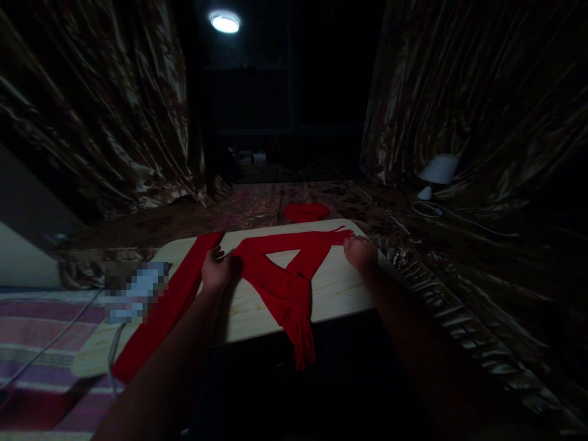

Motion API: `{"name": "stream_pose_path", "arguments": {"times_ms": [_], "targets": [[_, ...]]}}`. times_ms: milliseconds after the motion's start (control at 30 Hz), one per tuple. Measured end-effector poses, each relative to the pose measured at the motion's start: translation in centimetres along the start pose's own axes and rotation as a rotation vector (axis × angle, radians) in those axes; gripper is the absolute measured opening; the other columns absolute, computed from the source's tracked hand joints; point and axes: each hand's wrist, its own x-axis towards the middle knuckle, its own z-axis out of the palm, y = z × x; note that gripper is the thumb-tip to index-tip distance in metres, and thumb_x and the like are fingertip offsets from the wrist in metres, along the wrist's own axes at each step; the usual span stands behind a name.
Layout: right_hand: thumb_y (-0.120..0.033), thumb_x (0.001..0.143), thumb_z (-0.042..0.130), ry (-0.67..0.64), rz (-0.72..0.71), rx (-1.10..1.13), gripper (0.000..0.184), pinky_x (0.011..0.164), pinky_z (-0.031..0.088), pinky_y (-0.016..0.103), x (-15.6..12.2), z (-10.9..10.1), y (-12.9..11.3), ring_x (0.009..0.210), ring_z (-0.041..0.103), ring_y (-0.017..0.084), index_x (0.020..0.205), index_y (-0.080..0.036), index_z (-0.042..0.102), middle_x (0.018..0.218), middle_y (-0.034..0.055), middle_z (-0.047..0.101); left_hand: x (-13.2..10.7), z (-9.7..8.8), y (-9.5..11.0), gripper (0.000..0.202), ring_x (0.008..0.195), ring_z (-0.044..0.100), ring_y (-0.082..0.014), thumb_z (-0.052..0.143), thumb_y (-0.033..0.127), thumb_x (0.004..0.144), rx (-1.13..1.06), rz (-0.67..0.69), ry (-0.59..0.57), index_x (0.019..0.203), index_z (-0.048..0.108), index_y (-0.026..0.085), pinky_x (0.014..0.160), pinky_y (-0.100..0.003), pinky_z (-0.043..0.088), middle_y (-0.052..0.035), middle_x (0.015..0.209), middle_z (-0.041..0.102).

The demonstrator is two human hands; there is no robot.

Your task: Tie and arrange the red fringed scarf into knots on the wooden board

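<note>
From my remote seat I saw a red scarf (280, 275) lying folded across a pale wooden board (342, 291), one fringed end hanging off the near edge and a long band running down to the left. The left hand (215, 268) lay on the scarf at a fold near the board's far left, fingers curled loosely and pressing the cloth down. The right hand (361, 252) was bunched nearly into a fist at the scarf's far right end, by the fringe; whether it actually pinched the cloth I could not tell in the dim light. A small red cloth heap (306, 212) sat just beyond the board, and a white lamp (436, 173) stood far right.
</note>
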Motion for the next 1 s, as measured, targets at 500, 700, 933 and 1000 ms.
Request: {"name": "stream_pose_path", "arguments": {"times_ms": [500, 700, 933, 1000], "targets": [[-0.037, 0.105, 0.025, -0.147, 0.082, -0.002, 0.050, 0.084, 0.050, 0.039, -0.7, -0.5, -0.3, 0.096, 0.071, 0.029, 0.120, -0.012, 0.066, 0.101, 0.0211, 0.072, -3.3, -0.8, 1.4, 0.064, 0.108, 0.069, -0.0300, 0.056, 0.024, 0.081, 0.364, 0.199, -0.141, 0.144, 0.052, 0.013, 0.096, -0.040, 0.052, -0.0153, 0.117, 0.073], [-0.035, 0.103, 0.032, -0.083, 0.069, -0.041, 0.043, 0.077, 0.049, 0.035, -1.9, -1.1, -0.9, 0.088, 0.071, 0.027, 0.114, -0.013, 0.067, 0.093, 0.0182, 0.073, -3.3, -1.1, 1.1, 0.055, 0.110, 0.069, -0.0265, 0.053, 0.020, 0.081, 0.263, 0.218, -0.140, 0.135, 0.062, 0.013, 0.100, -0.036, 0.051, -0.0131, 0.123, 0.071], [-0.033, 0.100, 0.035, 0.100, -0.018, 0.094, 0.037, 0.072, 0.041, 0.028, -2.9, -0.9, -1.8, 0.082, 0.065, 0.022, 0.094, -0.017, 0.068, 0.090, 0.0125, 0.072, -2.8, -0.6, 0.4, 0.063, 0.113, 0.067, -0.0222, 0.049, 0.011, 0.075, 0.126, 0.300, -0.188, 0.136, 0.062, 0.019, 0.103, -0.034, 0.050, -0.0066, 0.124, 0.072], [-0.034, 0.099, 0.037, 0.126, -0.107, 0.170, 0.035, 0.074, 0.040, 0.027, -3.6, -0.9, -3.0, 0.084, 0.063, 0.020, 0.089, -0.018, 0.067, 0.091, 0.0106, 0.071, -2.6, -0.5, 0.1, 0.060, 0.114, 0.067, -0.0210, 0.047, 0.010, 0.073, 0.129, 0.363, -0.262, 0.127, 0.070, 0.022, 0.105, -0.033, 0.048, -0.0033, 0.121, 0.073]]}}
